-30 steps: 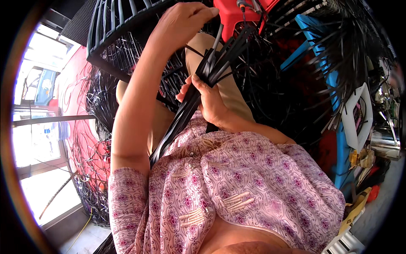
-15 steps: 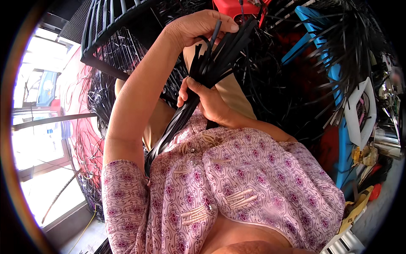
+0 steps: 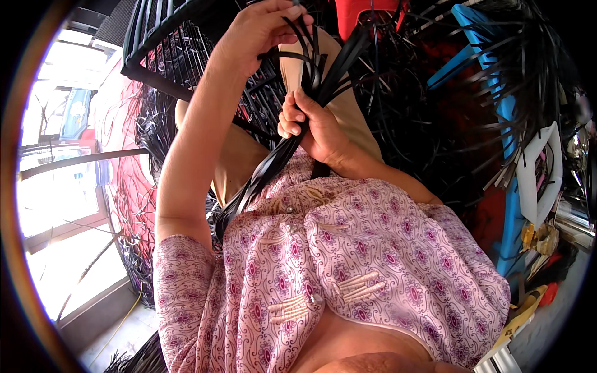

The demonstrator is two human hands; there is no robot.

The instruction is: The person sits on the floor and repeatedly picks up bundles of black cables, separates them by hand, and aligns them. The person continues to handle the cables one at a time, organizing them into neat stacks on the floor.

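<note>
My right hand (image 3: 320, 127) is wrapped round a bundle of flat black plastic strips (image 3: 270, 166). Below the fist the strips trail down along my shirt to the left. Above it their ends fan apart, several bending left and others leaning right. At the top of the view my left hand (image 3: 264, 28) is closed, its fingertips pinched on a few of the strip ends. Part of that pinch is cut by the dark upper rim.
A black barred frame (image 3: 158, 46) stands at the upper left. Loose black strips (image 3: 404, 118) lie heaped beyond my knees. To the right are a blue frame (image 3: 488, 68) hung with strips and a white handle-like piece (image 3: 536, 177). A red object (image 3: 367, 15) sits at the top.
My left hand has moved up and left, drawing some strip ends away from the others, so the fan has split. My right hand still holds the bundle, slightly shifted to the right.
</note>
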